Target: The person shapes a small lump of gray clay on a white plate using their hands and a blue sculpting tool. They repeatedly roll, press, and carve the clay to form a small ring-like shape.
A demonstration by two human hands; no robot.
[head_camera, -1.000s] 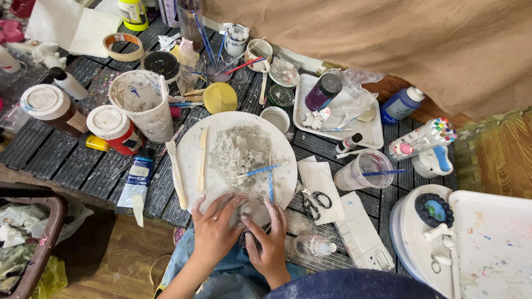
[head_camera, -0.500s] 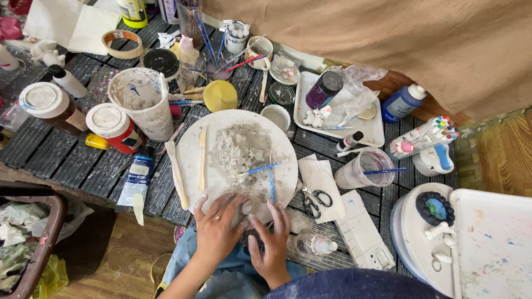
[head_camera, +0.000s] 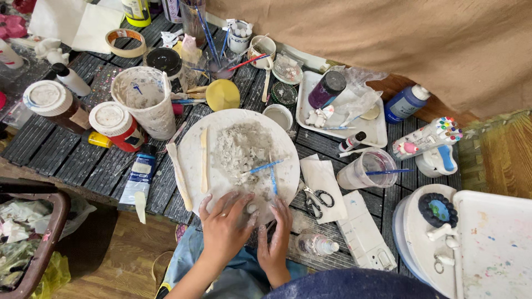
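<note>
A round white plate [head_camera: 191, 144] lies on the dark slatted table, with a heap of grey clay [head_camera: 241, 147] in its middle. Two blue-handled tools [head_camera: 266, 166] and a wooden modelling stick [head_camera: 203, 166] rest on the plate. My left hand [head_camera: 224, 224] and my right hand [head_camera: 277, 235] press side by side at the plate's near edge, fingers dusted with clay, around a small grey lump [head_camera: 252, 207] that is mostly hidden between them.
A paint-smeared white cup [head_camera: 145, 102], a red jar [head_camera: 116, 124], a brown jar [head_camera: 52, 105], a paint tube [head_camera: 137, 174], scissors [head_camera: 316, 199], a white tray [head_camera: 371, 124] with a purple bottle, a clear cup [head_camera: 363, 169], and a brown bin [head_camera: 33, 243] at lower left.
Both hands have shifted slightly up onto the plate's near edge, closing around the small clay lump. Nothing else on the table moved.
</note>
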